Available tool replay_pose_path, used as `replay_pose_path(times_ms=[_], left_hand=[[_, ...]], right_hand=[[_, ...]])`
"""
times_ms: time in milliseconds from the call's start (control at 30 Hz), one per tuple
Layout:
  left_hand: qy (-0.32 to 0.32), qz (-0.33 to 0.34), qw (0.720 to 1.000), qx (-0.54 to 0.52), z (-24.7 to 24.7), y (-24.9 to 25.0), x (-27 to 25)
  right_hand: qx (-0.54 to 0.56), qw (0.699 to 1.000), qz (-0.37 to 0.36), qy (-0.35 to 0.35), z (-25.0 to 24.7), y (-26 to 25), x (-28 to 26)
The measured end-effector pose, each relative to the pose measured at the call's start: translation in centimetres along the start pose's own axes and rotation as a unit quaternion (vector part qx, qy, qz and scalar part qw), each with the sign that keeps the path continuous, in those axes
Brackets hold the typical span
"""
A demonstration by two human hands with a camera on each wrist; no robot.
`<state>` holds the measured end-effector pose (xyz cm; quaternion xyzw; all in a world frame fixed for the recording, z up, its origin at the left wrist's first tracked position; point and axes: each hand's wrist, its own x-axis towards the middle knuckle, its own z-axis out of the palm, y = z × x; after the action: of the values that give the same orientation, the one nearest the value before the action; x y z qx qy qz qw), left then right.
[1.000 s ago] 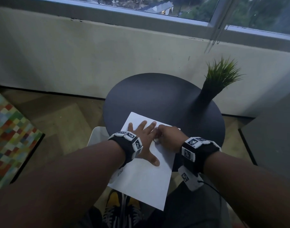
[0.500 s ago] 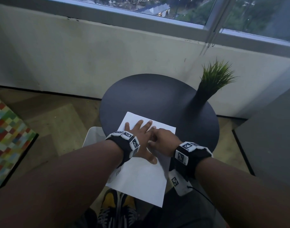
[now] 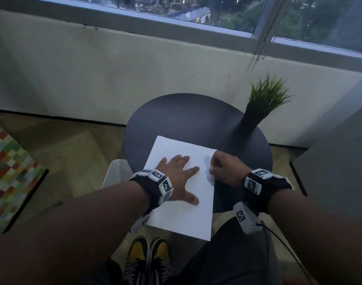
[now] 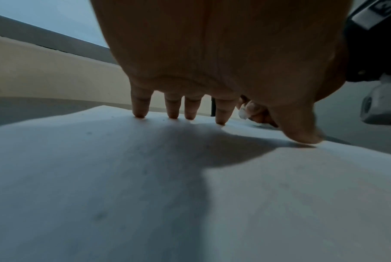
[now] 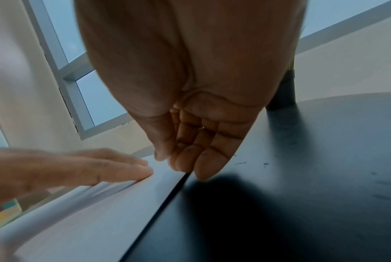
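A white sheet of paper lies on the near side of a round dark table, with its near end hanging past the rim. My left hand lies flat on it with fingers spread, and its fingertips press the sheet. My right hand is at the sheet's right edge with its fingers curled. In the right wrist view its thumb and fingertips come together on the edge of the paper, pinching it against the tabletop.
A green grass plant in a dark vase stands at the table's far right. Behind it are a wall and a window. A white seat is left of the table, a colourful rug far left, and yellow-and-black shoes below.
My right hand has slid from beside the left fingers out to the sheet's right edge. The left hand stays flat on the paper.
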<state>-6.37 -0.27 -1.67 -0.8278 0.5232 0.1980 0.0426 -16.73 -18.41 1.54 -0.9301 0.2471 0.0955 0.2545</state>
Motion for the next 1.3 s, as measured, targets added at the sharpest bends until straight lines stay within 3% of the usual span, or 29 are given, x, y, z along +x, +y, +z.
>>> replay_pose_path(times_ms=[200, 333, 367, 467, 533, 667, 733, 833, 900, 1033, 1200, 1300], left_hand=[[-0.031, 0.002, 0.999, 0.023, 0.5, 0.0, 0.2], [-0.025, 0.007, 0.999, 0.018, 0.6, 0.0, 0.2], [-0.026, 0.006, 0.999, 0.021, 0.6, 0.0, 0.2], [-0.033, 0.0, 0.999, 0.028, 0.6, 0.1, 0.3], [-0.033, -0.002, 0.999, 0.027, 0.6, 0.3, 0.4], [-0.019, 0.002, 1.0, 0.014, 0.7, 0.2, 0.3], [-0.024, 0.0, 1.0, 0.018, 0.8, 0.2, 0.4], [-0.036, -0.008, 0.999, 0.023, 0.8, 0.4, 0.6], [-0.034, -0.007, 0.999, 0.02, 0.7, 0.4, 0.5], [-0.022, -0.001, 1.0, 0.012, 0.8, 0.4, 0.5], [-0.029, -0.015, 0.999, 0.008, 1.1, 0.6, 1.0], [-0.033, -0.019, 0.999, 0.012, 1.1, 0.7, 1.2]], right_hand=[[-0.017, 1.0, 0.001, -0.015, 1.1, -0.4, -1.2], [-0.063, 0.984, -0.098, -0.135, 2.3, -2.1, -3.1], [-0.064, 0.984, -0.094, -0.14, 2.1, -2.1, -3.0], [-0.018, 0.998, 0.002, -0.061, 0.8, -1.0, -1.3], [-0.027, 0.999, 0.015, -0.021, 1.0, -1.0, -0.9], [-0.04, 0.992, -0.076, -0.092, 2.5, -2.4, -2.3], [-0.015, 0.996, -0.023, -0.083, 1.8, -1.9, -1.5], [0.013, 0.998, 0.06, -0.004, 1.1, -1.0, -0.4], [-0.008, 0.999, 0.047, -0.002, 1.7, -1.5, -0.7], [-0.04, 0.994, -0.015, -0.098, 1.8, -2.3, -1.4], [0.11, 0.993, 0.05, 0.014, 0.9, -1.2, 0.0], [0.042, 0.998, 0.043, -0.021, 1.9, -1.8, -0.1]])
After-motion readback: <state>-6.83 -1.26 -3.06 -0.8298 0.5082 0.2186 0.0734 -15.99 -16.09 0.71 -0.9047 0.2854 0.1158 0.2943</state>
